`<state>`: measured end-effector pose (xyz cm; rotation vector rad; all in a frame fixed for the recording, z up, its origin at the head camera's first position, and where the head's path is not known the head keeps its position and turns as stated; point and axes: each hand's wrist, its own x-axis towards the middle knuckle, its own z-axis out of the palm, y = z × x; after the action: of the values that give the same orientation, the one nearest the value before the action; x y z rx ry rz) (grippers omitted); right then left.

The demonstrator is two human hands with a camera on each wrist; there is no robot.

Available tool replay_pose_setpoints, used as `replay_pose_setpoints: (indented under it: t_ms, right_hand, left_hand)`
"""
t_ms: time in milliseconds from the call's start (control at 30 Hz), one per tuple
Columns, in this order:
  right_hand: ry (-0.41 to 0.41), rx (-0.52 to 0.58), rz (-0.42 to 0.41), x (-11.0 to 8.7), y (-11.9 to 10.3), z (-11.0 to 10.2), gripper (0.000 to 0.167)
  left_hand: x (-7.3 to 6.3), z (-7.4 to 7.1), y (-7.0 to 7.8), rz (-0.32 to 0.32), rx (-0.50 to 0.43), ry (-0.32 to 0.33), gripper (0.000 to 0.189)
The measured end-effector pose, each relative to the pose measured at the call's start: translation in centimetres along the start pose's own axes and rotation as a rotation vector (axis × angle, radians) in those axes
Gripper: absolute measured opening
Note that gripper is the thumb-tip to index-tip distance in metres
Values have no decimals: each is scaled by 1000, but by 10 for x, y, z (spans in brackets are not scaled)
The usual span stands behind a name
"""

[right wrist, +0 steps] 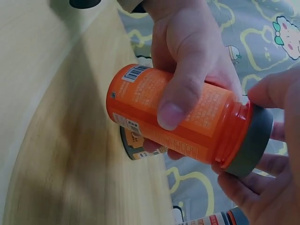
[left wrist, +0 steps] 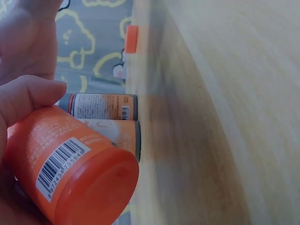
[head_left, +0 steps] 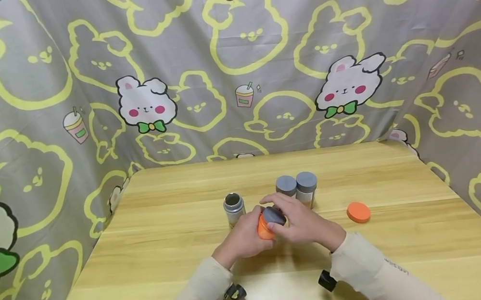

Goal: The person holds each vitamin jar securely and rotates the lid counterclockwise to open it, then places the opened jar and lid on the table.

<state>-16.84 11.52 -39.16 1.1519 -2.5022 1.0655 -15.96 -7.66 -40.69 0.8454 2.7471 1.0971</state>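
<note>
An orange plastic jar (right wrist: pixel 187 136) with printed text and a barcode is tilted in the air over the table. My left hand (head_left: pixel 246 234) grips its body, thumb along the side. A dark grey lid (right wrist: pixel 253 140) sits at the jar's mouth, with a strip of orange neck showing beside it. My right hand (head_left: pixel 301 219) holds this lid by its rim between thumb and fingers. In the left wrist view the jar's orange base (left wrist: pixel 101 187) faces the camera. Just beyond my left hand stands a lidless grey jar (head_left: pixel 234 206), its mouth upward and its lower part hidden.
Two jars with grey lids, a left one (head_left: pixel 286 184) and a right one (head_left: pixel 306 184), stand side by side behind my right hand. A loose orange lid (head_left: pixel 358 212) lies flat farther right on the wooden table (head_left: pixel 176 209). A patterned curtain (head_left: pixel 196 53) surrounds the table's back and sides.
</note>
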Motion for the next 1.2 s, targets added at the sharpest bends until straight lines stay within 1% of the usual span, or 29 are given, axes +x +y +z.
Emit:
replay_pose_setpoints:
  t_ms: [67, 200, 333, 533, 667, 767, 900, 1000, 1067, 1200]
  right_hand:
    - [1, -11, -9, 0, 1, 1, 45]
    - [7, -33, 23, -1, 1, 3, 43]
    - [-6, -32, 21, -2, 0, 3, 42]
    - [-2, -33, 46, -3, 0, 3, 40]
    - [-29, -36, 42, -3, 0, 2, 45]
    - [-39, -42, 51, -4, 0, 3, 45]
    - [-53, -23, 36, -4, 0, 3, 45]
    - [-41, -31, 63, -4, -1, 2, 48]
    - [-33, -37, 84, -3, -1, 2, 47]
    - [-47, -37, 82, -3, -1, 0, 49]
  left_hand:
    - [0, 0, 0, -4, -2, 0, 59]
    - [-2, 0, 0, -17, -13, -5, 58]
    - [-2, 1, 0, -10, -3, -4, 57]
    - [-2, 1, 0, -7, -4, 0, 58]
    - [-2, 2, -1, -4, -11, 3, 58]
    - [-2, 2, 0, 8, -10, 7, 59]
    - [-2, 2, 0, 15, 1, 5, 59]
    - [-1, 1, 1, 3, -3, 5, 58]
    - [-1, 1, 2, 8, 4, 8, 58]
    - [0, 2, 1, 12, 11, 12, 58]
